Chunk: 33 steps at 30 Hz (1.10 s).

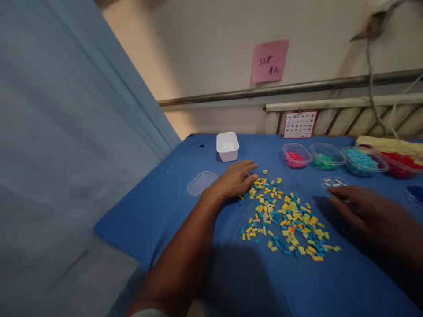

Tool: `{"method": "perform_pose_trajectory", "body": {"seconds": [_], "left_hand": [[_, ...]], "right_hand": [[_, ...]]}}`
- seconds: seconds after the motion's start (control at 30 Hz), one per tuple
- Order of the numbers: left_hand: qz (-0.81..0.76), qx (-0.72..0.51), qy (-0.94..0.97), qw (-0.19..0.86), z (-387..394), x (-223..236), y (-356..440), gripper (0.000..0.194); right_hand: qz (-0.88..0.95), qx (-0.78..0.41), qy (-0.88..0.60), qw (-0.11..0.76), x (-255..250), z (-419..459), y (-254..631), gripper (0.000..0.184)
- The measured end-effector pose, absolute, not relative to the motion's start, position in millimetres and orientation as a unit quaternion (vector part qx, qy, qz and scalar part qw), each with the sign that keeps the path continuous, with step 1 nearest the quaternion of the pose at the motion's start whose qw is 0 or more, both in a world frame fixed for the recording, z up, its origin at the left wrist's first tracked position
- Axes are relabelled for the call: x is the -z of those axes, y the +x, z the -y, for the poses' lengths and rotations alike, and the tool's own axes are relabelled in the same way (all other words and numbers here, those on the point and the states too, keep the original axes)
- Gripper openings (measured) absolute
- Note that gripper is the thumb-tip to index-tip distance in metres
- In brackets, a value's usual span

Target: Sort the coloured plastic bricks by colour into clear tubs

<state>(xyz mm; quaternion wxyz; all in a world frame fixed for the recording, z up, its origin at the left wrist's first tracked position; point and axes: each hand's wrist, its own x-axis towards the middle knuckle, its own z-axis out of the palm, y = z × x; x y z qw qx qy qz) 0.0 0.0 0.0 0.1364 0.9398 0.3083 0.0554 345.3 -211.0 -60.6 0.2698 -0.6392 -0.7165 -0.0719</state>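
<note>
A loose pile of small plastic pieces (pixel 292 215), yellow, pale yellow and blue with one orange-red among them, lies spread over the blue cloth. My left hand (pixel 236 178) rests at the pile's left edge, fingers stretched out and touching or just above the pieces. To the right of the pile is my right hand (pixel 360 211), smeared by motion. Its fingertips are by a small clear tub (pixel 333 181) with white pieces inside. Whether anything is between those fingers is too blurred to make out.
Clear tubs stand along the back right: pink pieces (pixel 296 158), green pieces (pixel 325 161), light blue pieces (pixel 361 159) and red pieces (pixel 399 163). Dark blue pieces (pixel 415 193) sit at the right edge. A white box (pixel 228 147) and a clear lid (pixel 201 183) are left. A curtain (pixel 76 110) hangs beside the table.
</note>
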Motion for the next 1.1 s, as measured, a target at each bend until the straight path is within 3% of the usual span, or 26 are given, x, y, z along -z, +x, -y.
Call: {"method": "perform_pose_trajectory", "body": {"seconds": [0.1,0.27,0.4,0.63,0.93,1.1], "left_hand": [[-0.297,0.000,0.945,0.137,16,20,21,0.076],[-0.261,0.031,0.957,0.124,38,29,52,0.080],[-0.255,0.040,0.959,0.120,38,19,54,0.076],[-0.356,0.036,0.929,0.093,22,16,35,0.076],[-0.330,0.051,0.938,0.088,36,10,46,0.077],[-0.276,0.054,0.955,0.098,65,2,58,0.078]], "right_hand": [[0.798,0.004,-0.544,0.258,60,216,309,0.048],[0.853,-0.065,-0.493,0.159,68,218,271,0.078],[0.831,-0.062,-0.538,0.127,73,211,272,0.085],[0.818,-0.075,-0.553,0.139,68,216,267,0.090],[0.867,-0.186,-0.443,0.136,38,226,240,0.095],[0.846,-0.138,-0.497,0.138,37,219,268,0.087]]}}
